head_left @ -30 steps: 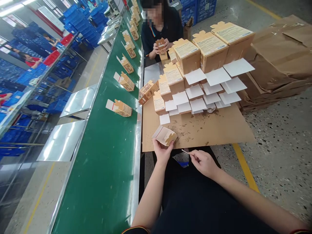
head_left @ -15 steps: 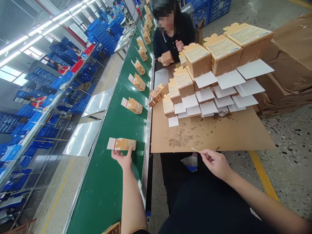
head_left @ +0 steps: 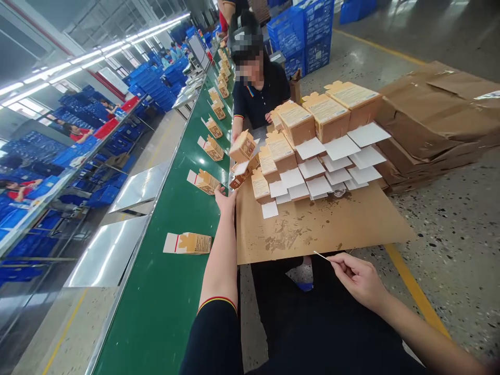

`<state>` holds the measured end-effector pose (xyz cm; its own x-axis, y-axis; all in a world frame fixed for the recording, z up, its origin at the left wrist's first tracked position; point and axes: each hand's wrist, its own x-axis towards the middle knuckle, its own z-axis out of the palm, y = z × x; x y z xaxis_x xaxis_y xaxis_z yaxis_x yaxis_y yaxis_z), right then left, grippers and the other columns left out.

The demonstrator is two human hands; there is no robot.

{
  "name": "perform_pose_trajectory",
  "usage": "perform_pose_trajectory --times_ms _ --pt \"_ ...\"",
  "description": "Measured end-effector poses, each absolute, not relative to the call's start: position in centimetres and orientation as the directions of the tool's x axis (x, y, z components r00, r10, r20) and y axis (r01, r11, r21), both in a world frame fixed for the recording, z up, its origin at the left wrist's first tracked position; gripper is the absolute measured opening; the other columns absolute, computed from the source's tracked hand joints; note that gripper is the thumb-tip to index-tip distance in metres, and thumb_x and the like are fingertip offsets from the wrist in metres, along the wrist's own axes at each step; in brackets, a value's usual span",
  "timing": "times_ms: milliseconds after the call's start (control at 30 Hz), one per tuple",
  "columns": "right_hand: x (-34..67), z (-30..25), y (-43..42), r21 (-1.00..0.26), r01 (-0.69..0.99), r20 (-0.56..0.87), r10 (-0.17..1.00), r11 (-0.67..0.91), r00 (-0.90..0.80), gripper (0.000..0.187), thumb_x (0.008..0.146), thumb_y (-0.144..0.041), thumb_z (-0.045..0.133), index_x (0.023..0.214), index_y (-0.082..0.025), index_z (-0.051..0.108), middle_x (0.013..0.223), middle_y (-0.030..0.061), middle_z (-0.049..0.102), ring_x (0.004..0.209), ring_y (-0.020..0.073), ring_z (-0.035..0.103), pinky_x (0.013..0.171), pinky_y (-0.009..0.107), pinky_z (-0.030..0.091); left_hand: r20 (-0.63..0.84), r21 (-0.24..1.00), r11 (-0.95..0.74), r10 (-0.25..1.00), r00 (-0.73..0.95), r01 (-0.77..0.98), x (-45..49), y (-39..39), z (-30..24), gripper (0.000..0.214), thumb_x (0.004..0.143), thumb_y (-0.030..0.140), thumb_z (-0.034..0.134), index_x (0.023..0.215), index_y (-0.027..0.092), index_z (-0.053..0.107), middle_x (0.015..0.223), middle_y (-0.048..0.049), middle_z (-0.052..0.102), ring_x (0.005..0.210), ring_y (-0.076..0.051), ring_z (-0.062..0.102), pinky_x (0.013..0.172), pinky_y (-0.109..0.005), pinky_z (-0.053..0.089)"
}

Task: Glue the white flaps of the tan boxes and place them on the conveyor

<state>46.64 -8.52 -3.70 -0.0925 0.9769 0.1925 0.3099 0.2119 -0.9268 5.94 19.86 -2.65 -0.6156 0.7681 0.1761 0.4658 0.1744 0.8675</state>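
Note:
My left hand (head_left: 225, 199) reaches forward over the inner edge of the green conveyor belt (head_left: 156, 297), thumb and fingers apart, holding nothing. Just beyond its fingertips are an open-topped carton (head_left: 208, 182) on the belt and a brown printed carton (head_left: 239, 179) at the table corner. Another carton (head_left: 195, 243), its white flap turned outward, lies on the belt beside my left forearm. In front of my body, my right hand (head_left: 357, 276) pinches a thin pale stick (head_left: 322, 257); its tip points toward the table's near edge.
Cartons with white flaps are stacked on the cardboard-covered table (head_left: 332, 229). Across it, a co-worker (head_left: 260, 96) reaches to a tilted carton (head_left: 242, 147). More cartons line the belt. Brown wrapped bundles (head_left: 437, 120) and blue crates (head_left: 304, 39) stand on the right.
My left hand has let go of the near carton on the belt and moved forward and right. The co-worker's carton has come to the table corner. My right hand still holds the stick.

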Motion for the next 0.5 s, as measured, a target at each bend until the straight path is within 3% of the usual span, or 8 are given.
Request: perform_pose_trajectory --times_ms 100,200,367,500 --pt "46.8 -3.5 -9.3 -0.933 0.315 0.178 0.984 0.175 -0.019 0.034 0.112 -0.047 0.063 0.098 -0.024 0.083 0.064 -0.0006 0.063 0.05 0.0126 0.055 0.048 0.024 0.048 0.182 0.857 0.158 0.799 -0.573 0.491 6.9 21.6 -3.5 0.041 0.081 0.019 0.09 0.116 0.02 0.068 0.114 -0.0111 0.077 0.108 -0.028 0.077 0.107 -0.046 0.06" --pt "47.1 -3.7 -9.8 -0.943 0.312 0.136 0.99 0.116 0.042 0.04 0.111 -0.056 0.064 0.096 -0.024 0.083 0.062 -0.0004 0.061 0.05 0.0132 0.054 0.047 0.025 0.048 0.249 0.841 0.106 0.794 -0.554 0.531 7.3 20.7 -4.2 0.011 0.09 0.02 0.076 0.095 0.022 0.067 0.095 -0.0053 0.073 0.091 -0.023 0.075 0.097 -0.04 0.061" --pt "47.6 -4.1 -9.2 -0.95 0.304 0.091 0.995 0.075 0.041 0.046 0.109 -0.061 0.064 0.094 -0.022 0.084 0.064 0.0014 0.065 0.051 0.014 0.057 0.047 0.025 0.049 0.434 0.786 0.016 0.697 -0.571 0.617 7.1 14.5 -4.8 0.003 0.094 0.021 0.069 0.094 0.023 0.067 0.099 -0.0061 0.068 0.1 -0.024 0.069 0.102 -0.042 0.058" --pt "47.9 -3.9 -8.3 -0.928 0.346 0.157 0.987 0.141 0.018 0.04 0.11 -0.054 0.064 0.093 -0.023 0.083 0.062 0.0002 0.062 0.051 0.0142 0.056 0.049 0.026 0.048 0.563 0.683 -0.055 0.674 -0.478 0.728 8.1 5.9 -6.6 0.008 0.095 0.021 0.067 0.095 0.023 0.074 0.099 -0.0076 0.066 0.101 -0.026 0.067 0.101 -0.044 0.058"
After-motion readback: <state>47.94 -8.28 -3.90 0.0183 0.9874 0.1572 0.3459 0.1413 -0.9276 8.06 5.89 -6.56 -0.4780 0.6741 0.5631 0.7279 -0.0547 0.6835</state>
